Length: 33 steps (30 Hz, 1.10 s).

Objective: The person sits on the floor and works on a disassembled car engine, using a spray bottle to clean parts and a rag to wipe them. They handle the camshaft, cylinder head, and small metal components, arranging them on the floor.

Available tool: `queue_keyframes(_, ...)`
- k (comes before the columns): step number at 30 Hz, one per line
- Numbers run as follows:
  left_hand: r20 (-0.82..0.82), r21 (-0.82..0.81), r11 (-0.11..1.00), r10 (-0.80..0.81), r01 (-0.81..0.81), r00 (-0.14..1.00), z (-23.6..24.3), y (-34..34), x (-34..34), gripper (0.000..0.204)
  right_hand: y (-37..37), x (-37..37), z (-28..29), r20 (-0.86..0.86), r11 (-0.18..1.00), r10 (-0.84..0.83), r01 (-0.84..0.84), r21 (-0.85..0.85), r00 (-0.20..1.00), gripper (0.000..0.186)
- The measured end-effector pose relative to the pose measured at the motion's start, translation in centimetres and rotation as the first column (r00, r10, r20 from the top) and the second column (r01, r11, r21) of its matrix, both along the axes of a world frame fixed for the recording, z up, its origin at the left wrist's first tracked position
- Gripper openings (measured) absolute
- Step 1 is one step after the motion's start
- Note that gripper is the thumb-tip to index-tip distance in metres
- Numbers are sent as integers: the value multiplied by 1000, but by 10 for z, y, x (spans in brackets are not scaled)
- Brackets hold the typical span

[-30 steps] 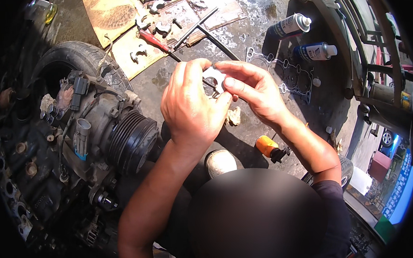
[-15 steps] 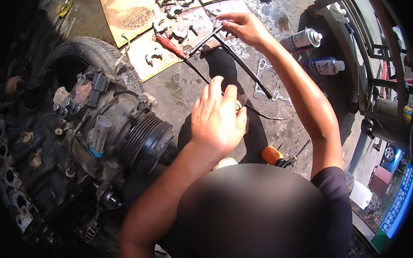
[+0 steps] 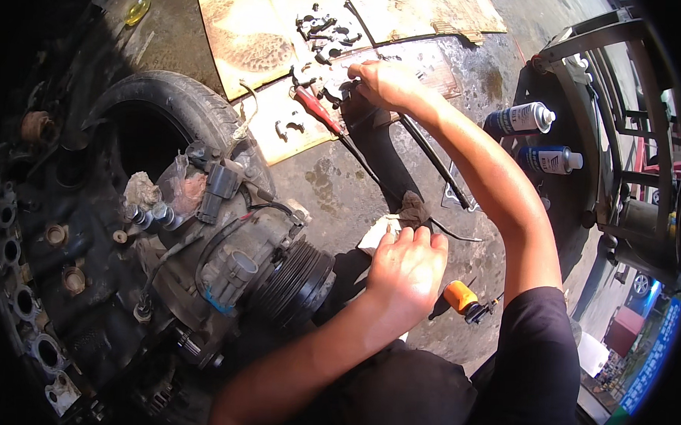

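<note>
My right hand [image 3: 380, 85] reaches to small curved metal parts [image 3: 325, 37] on stained cardboard [image 3: 249, 37], its fingers closed on something I cannot make out. Beside it lie a red-handled tool [image 3: 318, 109] and a long black bar [image 3: 434, 160], partly under my arm. Lower down, my left hand [image 3: 406, 265] has curled fingers at a pale rag [image 3: 376, 237]; what they hold is hidden. A brown crumpled cloth [image 3: 413, 209] lies just beyond it. An orange cylinder [image 3: 462, 297] with a black fitting is right of this hand.
At the left are a grimy engine [image 3: 71, 299] with a ribbed pulley [image 3: 296, 283], a tyre [image 3: 174, 99] and a jar of yellow liquid [image 3: 136, 10]. Two aerosol cans [image 3: 519, 118] stand right, beside a metal frame [image 3: 599, 110] and a flat gasket [image 3: 462, 206].
My hands held a silver part together one second ago. They have separated: the right moved up to the cardboard, the left down to the rag. The view has shifted.
</note>
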<state>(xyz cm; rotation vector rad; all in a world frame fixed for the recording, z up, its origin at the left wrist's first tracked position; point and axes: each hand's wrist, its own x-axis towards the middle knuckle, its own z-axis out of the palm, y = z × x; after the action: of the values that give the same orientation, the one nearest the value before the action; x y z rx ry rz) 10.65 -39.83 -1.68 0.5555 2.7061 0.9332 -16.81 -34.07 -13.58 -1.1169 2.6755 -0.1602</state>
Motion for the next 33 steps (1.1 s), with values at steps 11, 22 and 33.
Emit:
queue_keyframes(11,-27,2,998,63,-63,998,1,-3,-1,16,-21,-68,-13,60,861,-257,256,-440,965,22)
queue_keyframes(22,160,77,997,-10,-2,987,8,-14,-7,18,-69,-153,-23,4,828,-532,521,-207,847,29)
queue_keyframes(33,252,90,995,-58,36,966,12,-21,-15,27,-76,-156,-51,-162,896,-443,429,-117,882,26)
